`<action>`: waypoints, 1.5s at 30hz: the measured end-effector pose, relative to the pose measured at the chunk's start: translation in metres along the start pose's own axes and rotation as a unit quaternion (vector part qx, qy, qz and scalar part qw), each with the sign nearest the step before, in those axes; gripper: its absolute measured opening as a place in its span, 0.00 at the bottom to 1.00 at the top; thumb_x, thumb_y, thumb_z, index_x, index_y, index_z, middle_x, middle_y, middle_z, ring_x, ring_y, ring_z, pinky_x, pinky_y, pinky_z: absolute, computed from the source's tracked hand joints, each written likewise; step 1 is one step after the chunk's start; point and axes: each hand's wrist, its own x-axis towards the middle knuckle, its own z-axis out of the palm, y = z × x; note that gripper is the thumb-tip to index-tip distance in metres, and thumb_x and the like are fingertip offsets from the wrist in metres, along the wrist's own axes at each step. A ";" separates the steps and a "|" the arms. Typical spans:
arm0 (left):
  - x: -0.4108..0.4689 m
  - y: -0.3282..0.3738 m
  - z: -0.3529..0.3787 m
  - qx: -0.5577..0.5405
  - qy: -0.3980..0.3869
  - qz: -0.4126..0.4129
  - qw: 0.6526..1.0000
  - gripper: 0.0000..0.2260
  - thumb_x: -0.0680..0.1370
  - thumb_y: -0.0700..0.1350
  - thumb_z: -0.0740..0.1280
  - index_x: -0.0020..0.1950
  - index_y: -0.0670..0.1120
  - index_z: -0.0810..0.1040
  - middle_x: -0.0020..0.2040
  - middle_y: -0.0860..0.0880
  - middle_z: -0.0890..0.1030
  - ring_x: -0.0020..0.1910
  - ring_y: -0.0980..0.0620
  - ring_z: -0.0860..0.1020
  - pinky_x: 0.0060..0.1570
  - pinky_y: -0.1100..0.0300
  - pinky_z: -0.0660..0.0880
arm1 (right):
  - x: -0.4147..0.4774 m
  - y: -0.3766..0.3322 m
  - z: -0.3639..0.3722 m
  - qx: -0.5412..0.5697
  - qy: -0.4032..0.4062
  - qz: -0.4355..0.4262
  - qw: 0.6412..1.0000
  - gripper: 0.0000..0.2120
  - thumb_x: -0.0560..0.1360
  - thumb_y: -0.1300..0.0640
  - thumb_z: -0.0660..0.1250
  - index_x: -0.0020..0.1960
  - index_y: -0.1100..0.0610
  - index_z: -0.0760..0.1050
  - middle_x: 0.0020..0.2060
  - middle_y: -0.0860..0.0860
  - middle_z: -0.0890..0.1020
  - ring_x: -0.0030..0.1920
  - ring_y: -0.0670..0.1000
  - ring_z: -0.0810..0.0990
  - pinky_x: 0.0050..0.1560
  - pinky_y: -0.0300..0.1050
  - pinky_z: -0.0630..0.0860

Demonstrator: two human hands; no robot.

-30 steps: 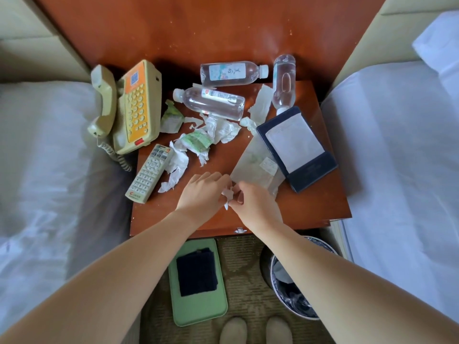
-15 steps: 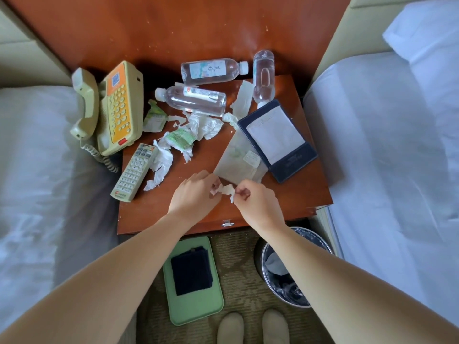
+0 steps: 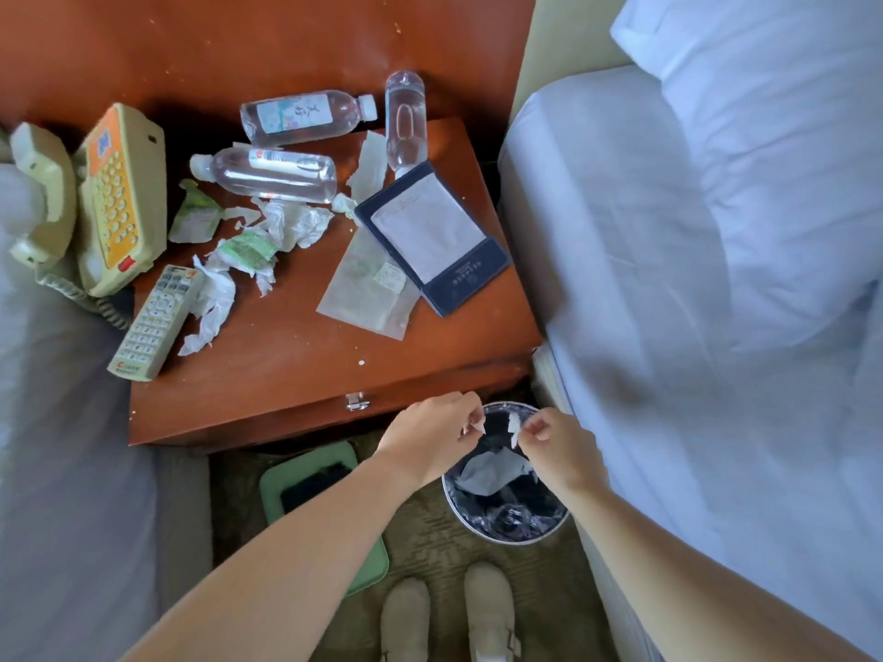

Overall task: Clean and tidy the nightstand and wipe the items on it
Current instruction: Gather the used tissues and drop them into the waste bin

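Pinching two scraps (image 3: 478, 427) (image 3: 514, 424), two hands (image 3: 430, 439) (image 3: 561, 446), three bottles (image 3: 301, 118) (image 3: 272, 174) (image 3: 405, 119)

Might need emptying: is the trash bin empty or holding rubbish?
Holding rubbish: crumpled paper lies inside the bin, on its black liner.

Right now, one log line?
left hand: pinches scrap | right hand: pinches second scrap | both over trash bin | nightstand: littered

Soft daylight, wide-angle edge distortion
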 end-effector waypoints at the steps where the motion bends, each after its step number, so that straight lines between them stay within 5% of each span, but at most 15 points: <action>1: 0.004 0.006 0.007 -0.012 -0.008 -0.008 1.000 0.03 0.80 0.48 0.61 0.53 0.52 0.73 0.50 0.54 0.78 0.47 0.50 0.78 0.50 0.51 0.77 | -0.001 0.008 -0.001 -0.002 -0.008 0.017 1.000 0.05 0.77 0.54 0.62 0.45 0.49 0.76 0.42 0.46 0.79 0.47 0.51 0.78 0.45 0.43 0.73; 5: 0.014 0.025 0.030 0.001 -0.135 -0.061 0.989 0.19 0.80 0.49 0.61 0.70 0.52 0.70 0.67 0.50 0.76 0.62 0.45 0.76 0.61 0.50 0.73 | -0.002 0.035 -0.002 -0.018 -0.105 0.048 0.993 0.10 0.76 0.55 0.62 0.53 0.52 0.80 0.48 0.52 0.83 0.51 0.56 0.81 0.54 0.51 0.79; 7: 0.014 0.032 0.038 0.060 -0.189 -0.055 0.979 0.23 0.80 0.49 0.61 0.76 0.52 0.64 0.76 0.50 0.65 0.70 0.43 0.69 0.67 0.49 0.68 | -0.005 0.041 -0.004 -0.026 -0.135 0.048 0.989 0.15 0.77 0.56 0.63 0.62 0.57 0.77 0.55 0.56 0.82 0.54 0.57 0.81 0.56 0.53 0.79; 9: 0.013 0.034 0.038 0.072 -0.177 -0.044 0.981 0.24 0.81 0.50 0.60 0.77 0.54 0.61 0.79 0.54 0.58 0.73 0.45 0.65 0.70 0.48 0.64 | -0.005 0.043 -0.007 -0.014 -0.115 0.040 0.992 0.15 0.76 0.59 0.63 0.59 0.64 0.77 0.51 0.60 0.83 0.50 0.59 0.83 0.54 0.56 0.79; 12: 0.009 0.031 0.020 0.046 -0.079 -0.023 0.996 0.19 0.81 0.50 0.58 0.73 0.57 0.65 0.72 0.56 0.68 0.62 0.49 0.76 0.61 0.48 0.73 | -0.005 0.029 -0.017 -0.003 -0.092 0.007 0.996 0.09 0.75 0.60 0.62 0.47 0.61 0.80 0.43 0.56 0.84 0.49 0.58 0.83 0.50 0.50 0.79; 17: 0.005 0.010 -0.048 0.007 0.124 0.000 0.992 0.09 0.81 0.45 0.59 0.59 0.54 0.74 0.49 0.57 0.77 0.42 0.57 0.78 0.44 0.53 0.79 | 0.002 -0.038 -0.030 0.092 -0.072 -0.054 0.992 0.11 0.76 0.59 0.62 0.53 0.52 0.81 0.41 0.47 0.85 0.45 0.51 0.83 0.52 0.48 0.79; 19: 0.006 -0.005 -0.074 -0.014 0.197 -0.024 0.980 0.08 0.80 0.43 0.61 0.57 0.51 0.74 0.49 0.54 0.76 0.43 0.55 0.78 0.43 0.54 0.79 | 0.007 -0.069 -0.030 0.137 -0.080 -0.074 0.985 0.11 0.76 0.61 0.62 0.54 0.55 0.81 0.41 0.49 0.85 0.39 0.49 0.82 0.43 0.43 0.78; 21: 0.010 -0.025 -0.095 -0.039 0.239 -0.086 0.966 0.10 0.79 0.43 0.62 0.60 0.49 0.73 0.57 0.50 0.75 0.51 0.52 0.77 0.48 0.57 0.77 | 0.013 -0.100 -0.028 0.173 -0.085 -0.078 0.978 0.11 0.78 0.61 0.63 0.57 0.56 0.80 0.46 0.52 0.84 0.41 0.49 0.83 0.45 0.44 0.80; 24: 0.018 -0.060 -0.118 -0.096 0.256 -0.211 0.938 0.17 0.78 0.45 0.65 0.67 0.48 0.68 0.66 0.46 0.70 0.61 0.47 0.73 0.55 0.53 0.76 | 0.021 -0.140 -0.021 0.234 -0.094 -0.051 0.966 0.14 0.79 0.61 0.63 0.64 0.57 0.76 0.52 0.52 0.81 0.49 0.50 0.83 0.52 0.46 0.81; 28: 0.023 -0.087 -0.137 -0.214 0.203 -0.298 0.908 0.23 0.78 0.48 0.65 0.72 0.47 0.64 0.65 0.48 0.70 0.47 0.53 0.76 0.35 0.62 0.71 | 0.027 -0.170 -0.009 0.316 -0.123 0.005 0.941 0.19 0.78 0.65 0.64 0.68 0.58 0.72 0.59 0.56 0.79 0.54 0.52 0.81 0.55 0.48 0.80; 32: 0.024 -0.100 -0.143 -0.255 0.170 -0.304 0.902 0.23 0.79 0.47 0.64 0.72 0.44 0.64 0.62 0.48 0.73 0.47 0.55 0.73 0.34 0.65 0.66 | 0.033 -0.184 0.000 0.390 -0.142 0.070 0.907 0.17 0.78 0.68 0.64 0.66 0.61 0.73 0.57 0.58 0.79 0.56 0.53 0.81 0.54 0.46 0.80; 37: 0.020 -0.108 -0.153 -0.289 0.152 -0.314 0.891 0.17 0.78 0.44 0.64 0.66 0.42 0.72 0.47 0.48 0.75 0.40 0.54 0.74 0.35 0.65 0.68 | 0.037 -0.197 0.009 0.381 -0.144 0.089 0.909 0.06 0.77 0.64 0.67 0.53 0.62 0.75 0.52 0.57 0.82 0.47 0.49 0.81 0.38 0.40 0.76; 40: 0.017 -0.114 -0.159 -0.293 0.205 -0.311 0.880 0.07 0.77 0.41 0.63 0.54 0.44 0.76 0.40 0.48 0.75 0.34 0.53 0.71 0.32 0.63 0.66 | 0.036 -0.210 0.011 0.350 -0.126 0.066 0.926 0.05 0.77 0.59 0.68 0.44 0.57 0.74 0.46 0.52 0.82 0.42 0.46 0.78 0.45 0.43 0.78; 45: 0.001 -0.112 -0.175 -0.368 0.306 -0.254 0.841 0.13 0.78 0.40 0.62 0.62 0.45 0.75 0.43 0.54 0.76 0.39 0.56 0.74 0.36 0.64 0.71 | 0.029 -0.228 0.005 0.369 -0.127 0.041 0.920 0.06 0.76 0.58 0.69 0.52 0.58 0.76 0.42 0.50 0.79 0.40 0.47 0.76 0.50 0.42 0.77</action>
